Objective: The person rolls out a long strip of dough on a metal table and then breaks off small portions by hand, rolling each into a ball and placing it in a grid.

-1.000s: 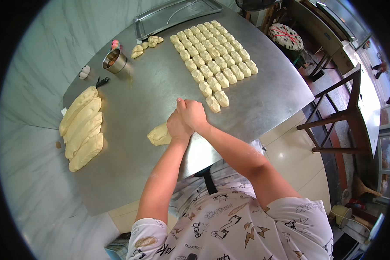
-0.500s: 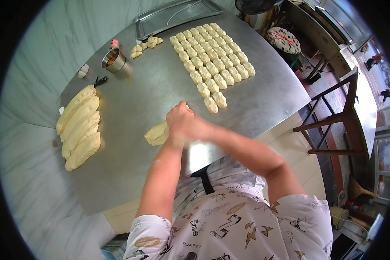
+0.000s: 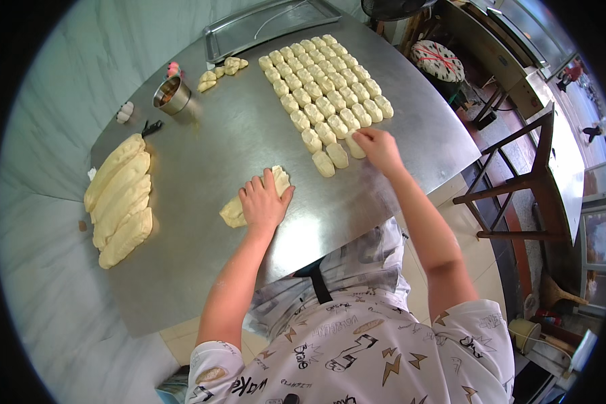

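Note:
My left hand (image 3: 263, 203) lies over a pale dough log (image 3: 233, 213), its fingers curved across the top and the thumb on the near side. The log's far end shows between index finger and thumb. Farther right, my right hand (image 3: 380, 149) pinches a small dough piece (image 3: 355, 145) at the near end of the rows. Beside that piece, two others (image 3: 337, 156) sit on the steel table (image 3: 209, 262). Rows of similar cut dough pieces (image 3: 325, 106) stretch away behind them.
Several long dough logs (image 3: 122, 195) lie side by side at the left. A metal container (image 3: 172, 95), a black-handled tool (image 3: 152, 126) and dough scraps (image 3: 230, 66) are farther back. A metal tray (image 3: 269, 28) lies at the far edge. Right of the table stands a wooden stool (image 3: 535, 161).
My hands were together over the dough log and have parted. The right moved forward and right to the rows with a dough piece. The left stays on the log, its fingers looser.

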`<state>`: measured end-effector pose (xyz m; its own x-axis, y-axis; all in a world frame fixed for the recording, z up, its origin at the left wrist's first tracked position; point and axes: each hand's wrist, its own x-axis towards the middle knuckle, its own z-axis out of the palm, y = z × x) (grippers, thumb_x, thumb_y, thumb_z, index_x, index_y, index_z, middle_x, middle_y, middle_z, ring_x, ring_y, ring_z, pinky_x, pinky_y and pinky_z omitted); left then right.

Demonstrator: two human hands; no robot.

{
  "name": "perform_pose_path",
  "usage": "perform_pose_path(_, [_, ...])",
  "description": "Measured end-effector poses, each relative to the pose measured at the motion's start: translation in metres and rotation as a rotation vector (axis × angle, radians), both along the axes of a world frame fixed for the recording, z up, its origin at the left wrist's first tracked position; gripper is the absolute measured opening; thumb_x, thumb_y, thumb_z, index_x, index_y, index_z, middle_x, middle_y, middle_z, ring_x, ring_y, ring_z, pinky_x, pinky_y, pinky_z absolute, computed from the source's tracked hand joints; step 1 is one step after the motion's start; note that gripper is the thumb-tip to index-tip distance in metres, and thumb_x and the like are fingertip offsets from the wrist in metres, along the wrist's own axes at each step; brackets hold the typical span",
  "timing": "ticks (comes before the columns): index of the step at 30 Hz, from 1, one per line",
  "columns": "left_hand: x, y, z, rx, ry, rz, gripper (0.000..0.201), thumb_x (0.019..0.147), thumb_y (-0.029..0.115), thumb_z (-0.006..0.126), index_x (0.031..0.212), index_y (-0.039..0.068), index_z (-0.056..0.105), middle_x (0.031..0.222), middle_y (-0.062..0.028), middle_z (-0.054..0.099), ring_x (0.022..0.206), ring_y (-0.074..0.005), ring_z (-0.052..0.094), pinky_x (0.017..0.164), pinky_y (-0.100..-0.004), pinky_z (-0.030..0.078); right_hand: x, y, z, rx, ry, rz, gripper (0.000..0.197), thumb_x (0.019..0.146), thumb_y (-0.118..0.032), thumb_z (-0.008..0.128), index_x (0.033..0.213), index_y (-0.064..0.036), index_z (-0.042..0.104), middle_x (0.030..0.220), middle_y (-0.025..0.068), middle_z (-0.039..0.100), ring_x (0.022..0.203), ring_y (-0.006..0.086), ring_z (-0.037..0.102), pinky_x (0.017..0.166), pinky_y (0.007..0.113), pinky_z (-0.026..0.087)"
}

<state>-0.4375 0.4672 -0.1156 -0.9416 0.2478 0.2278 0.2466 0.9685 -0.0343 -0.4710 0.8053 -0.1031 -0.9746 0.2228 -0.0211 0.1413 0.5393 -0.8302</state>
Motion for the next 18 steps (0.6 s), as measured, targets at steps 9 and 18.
perform_pose_path(9, [-0.049,-0.014,0.021,0.22,-0.283,-0.026,0.059,0.085,0.061,0.081,0.115,0.011,0.072,0.109,-0.0126,0.076,0.093,-0.0379,0.074,0.084,-0.0504,0.058,-0.009,-0.07,0.002,0.358,0.522,-0.196,0.045,0.102,-0.043,0.07,0.115,-0.0003,0.077,0.1,0.0267,0.074,0.101,0.0444,0.071,0.094,0.05,0.058])
perform_pose_path(18, [-0.018,0.009,0.0,0.351,0.122,-0.224,0.07,0.081,0.041,0.087,0.139,0.009,0.065,0.115,-0.011,0.075,0.112,-0.0339,0.069,0.097,-0.0497,0.054,-0.017,-0.196,-0.02,-0.18,-0.078,0.1,0.043,0.105,-0.037,0.06,0.105,0.0016,0.078,0.101,0.0279,0.077,0.098,0.048,0.074,0.089,0.054,0.059])
